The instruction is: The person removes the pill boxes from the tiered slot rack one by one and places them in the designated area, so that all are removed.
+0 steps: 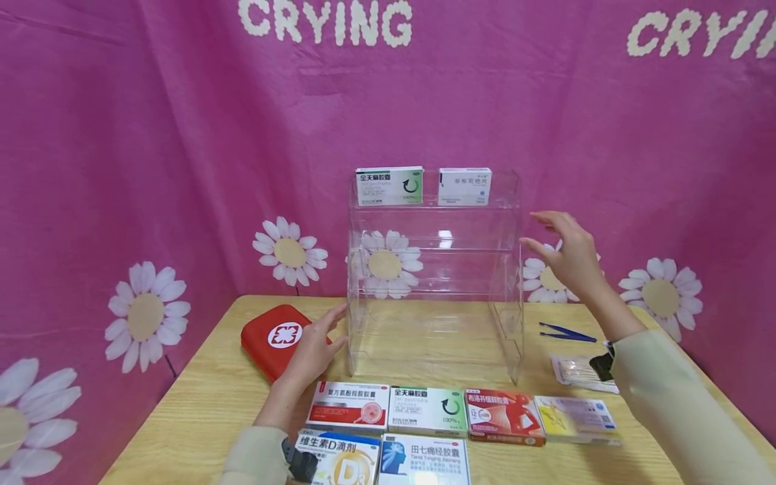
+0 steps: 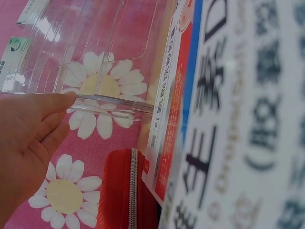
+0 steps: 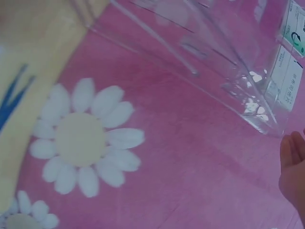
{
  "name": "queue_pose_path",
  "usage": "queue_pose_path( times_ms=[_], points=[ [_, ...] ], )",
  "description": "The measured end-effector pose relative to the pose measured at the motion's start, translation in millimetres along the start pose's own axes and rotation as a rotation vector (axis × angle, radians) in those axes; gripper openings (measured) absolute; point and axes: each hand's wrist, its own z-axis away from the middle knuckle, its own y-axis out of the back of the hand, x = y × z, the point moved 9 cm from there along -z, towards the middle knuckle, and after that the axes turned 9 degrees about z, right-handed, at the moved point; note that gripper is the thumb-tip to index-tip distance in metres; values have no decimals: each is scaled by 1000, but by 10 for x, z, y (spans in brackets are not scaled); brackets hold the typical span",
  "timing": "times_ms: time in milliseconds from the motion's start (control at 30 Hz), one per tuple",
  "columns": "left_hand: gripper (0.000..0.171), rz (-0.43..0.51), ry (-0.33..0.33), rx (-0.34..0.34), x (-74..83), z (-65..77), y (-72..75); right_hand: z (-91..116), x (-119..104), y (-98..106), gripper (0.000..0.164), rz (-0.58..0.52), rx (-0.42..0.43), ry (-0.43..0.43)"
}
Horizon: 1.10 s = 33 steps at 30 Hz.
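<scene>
A clear plastic tiered display rack [image 1: 433, 250] stands upright on the table. On its top tier lean a white-and-green medicine box [image 1: 389, 186] and a smaller white medicine box [image 1: 465, 187]. My left hand [image 1: 314, 347] is at the rack's lower left side, fingers extended and fingertips right at the clear side panel; the left wrist view shows the index fingertip overlapping the panel's edge [image 2: 119, 99]. Raised beside the upper right side, my right hand [image 1: 570, 252] has its thumb and fingers spread apart, with nothing between them.
In front of the rack lie several medicine boxes in two rows, among them a red box [image 1: 504, 416] and a vitamin D box [image 1: 339, 455]. A red zipped case [image 1: 267, 343] sits left, behind my left hand. Blue tweezers [image 1: 566, 332] and a swab pack [image 1: 582, 372] lie right.
</scene>
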Motion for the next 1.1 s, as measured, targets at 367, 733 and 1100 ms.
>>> queue_pose_path(
  times_ms=[367, 733, 1100],
  points=[
    [63, -24, -13, 19, -19, 20, 4, -637, -193, -200, 50, 64, 25, 77],
    [63, -3, -30, 18, -12, 11, 9, -1050, -193, -525, 57, 195, -189, 14],
    [64, -12, -13, 19, -38, 1, 21, -1173, -238, -666, 33, 210, -254, 1]
  ],
)
